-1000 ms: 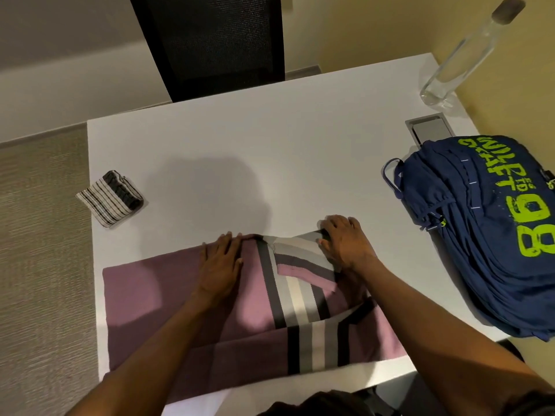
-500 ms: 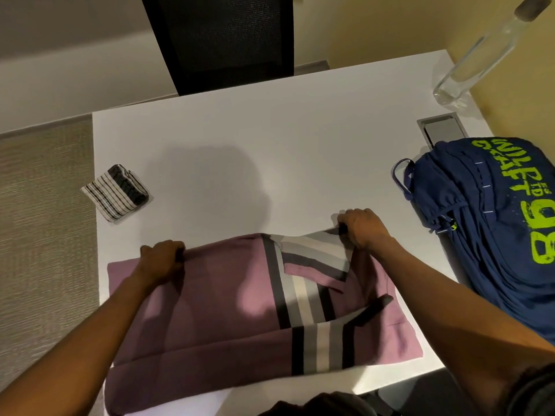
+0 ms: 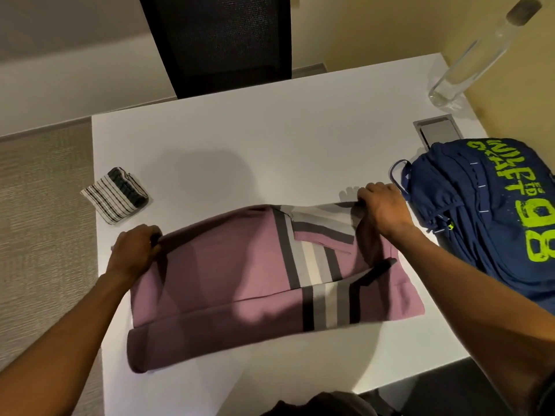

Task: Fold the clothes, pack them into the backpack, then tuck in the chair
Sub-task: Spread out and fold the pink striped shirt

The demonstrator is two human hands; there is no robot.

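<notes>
White table (image 3: 270,139) across most of the view. Mauve garment (image 3: 225,265) with grey, cream and black stripes, spread over the near half of the table, far edge lifted off the surface, near part lying flat with a fold along it. Navy backpack (image 3: 495,220) with lime lettering, lying at the table's right edge, just beside the garment's right end. Black mesh chair (image 3: 222,43) behind the far edge, back upright. Clear bottle (image 3: 480,52) standing at the far right corner. Left hand (image 3: 133,250) at the garment's far left corner, fingers curled round the cloth and gripping it. Right hand (image 3: 383,205) at the far right corner, fingers likewise curled, pinching the striped part, just beside the backpack's loop. Small striped folded cloth (image 3: 115,195) near the left edge, apart from the garment. Grey hatch (image 3: 437,132) set in the table between bottle and backpack.
</notes>
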